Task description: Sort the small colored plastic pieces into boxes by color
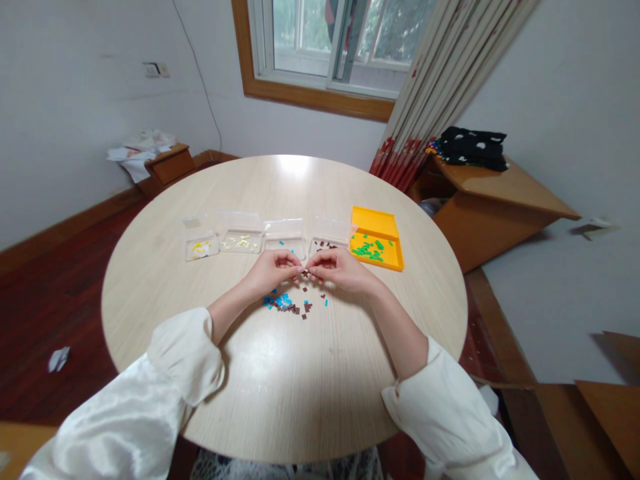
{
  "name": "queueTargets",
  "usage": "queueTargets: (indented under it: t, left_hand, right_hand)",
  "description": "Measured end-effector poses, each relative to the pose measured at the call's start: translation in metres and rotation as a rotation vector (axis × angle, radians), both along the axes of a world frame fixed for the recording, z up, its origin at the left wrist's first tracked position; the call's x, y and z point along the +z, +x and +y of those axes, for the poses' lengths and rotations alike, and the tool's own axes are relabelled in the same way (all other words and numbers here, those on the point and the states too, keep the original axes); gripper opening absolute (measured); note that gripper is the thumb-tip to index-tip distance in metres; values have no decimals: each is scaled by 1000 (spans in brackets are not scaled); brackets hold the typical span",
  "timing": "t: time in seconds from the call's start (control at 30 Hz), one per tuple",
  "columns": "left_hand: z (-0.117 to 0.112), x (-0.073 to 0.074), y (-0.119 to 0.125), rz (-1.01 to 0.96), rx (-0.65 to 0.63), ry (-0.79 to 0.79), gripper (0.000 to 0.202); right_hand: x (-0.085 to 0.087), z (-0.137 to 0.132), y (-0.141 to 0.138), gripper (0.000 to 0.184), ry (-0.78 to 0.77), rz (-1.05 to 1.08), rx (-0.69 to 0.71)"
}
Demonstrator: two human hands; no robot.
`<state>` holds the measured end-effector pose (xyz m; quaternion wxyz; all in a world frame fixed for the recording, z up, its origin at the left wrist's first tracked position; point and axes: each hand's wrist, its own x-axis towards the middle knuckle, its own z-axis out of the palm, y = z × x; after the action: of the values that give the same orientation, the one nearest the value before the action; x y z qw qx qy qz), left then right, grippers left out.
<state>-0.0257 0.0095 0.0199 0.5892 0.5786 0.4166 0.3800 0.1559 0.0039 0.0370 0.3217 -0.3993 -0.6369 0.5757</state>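
Observation:
My left hand (pixel 270 272) and my right hand (pixel 343 269) meet fingertip to fingertip over the middle of the table, both closed in a pinch. Between them is a tiny dark brown building brick (pixel 306 273), partly covered by the fingers. Just below the hands lies a loose pile of blue bricks (pixel 278 300) and brown bricks (pixel 296 310). Behind my right hand stands a clear box (pixel 325 230) with brown bricks in it. Another clear box (pixel 284 229), with a few blue bricks, sits behind my left hand.
Farther left on the round table (pixel 280 380) are a clear box with cream pieces (pixel 243 242) and one with yellow and white pieces (pixel 202 249). A yellow box (pixel 401 257) with green pieces is open at the right. A window and curtain (pixel 440 80) lie beyond.

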Motion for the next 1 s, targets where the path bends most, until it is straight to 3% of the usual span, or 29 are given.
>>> queueTargets:
  t: [0.63, 1.0]
  left_hand:
    - [-2, 2, 0, 38, 23, 12, 23]
    - [0, -1, 1, -34, 44, -24, 30]
  right_hand:
    - [1, 0, -1, 9, 101, -113, -14]
    - [-4, -1, -5, 14, 151, -150, -37]
